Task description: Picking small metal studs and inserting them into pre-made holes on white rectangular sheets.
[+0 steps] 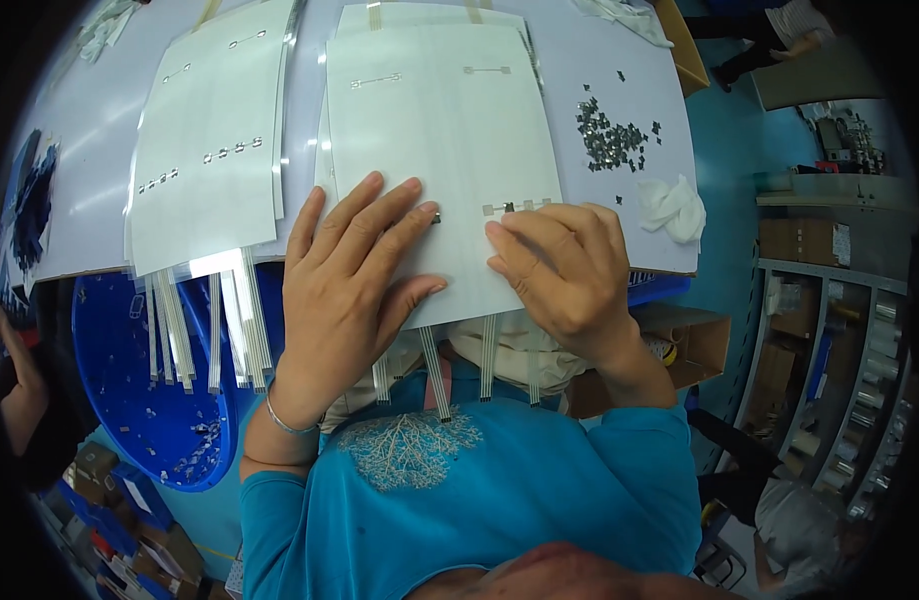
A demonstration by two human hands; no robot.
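A stack of pale flexible sheets (439, 130) with printed silvery pads and traces lies in front of me, its striped ribbon tails (487, 360) hanging over the table edge. My left hand (354, 265) rests on the top sheet with its fingers spread. Beside its index fingertip sits a small black piece (436, 217). My right hand (569, 260) is closed, thumb and index fingertip pinched at a small black square piece (509, 208) on a row of printed pads. Its underside is hidden.
Loose black pieces (609, 135) lie scattered at the right, near a crumpled white cloth (671, 210). Another stack of sheets (204, 150) is at the left, its tails above a blue bin (94, 340). An open cardboard box (704, 345) stands below right. Other people appear at the edges.
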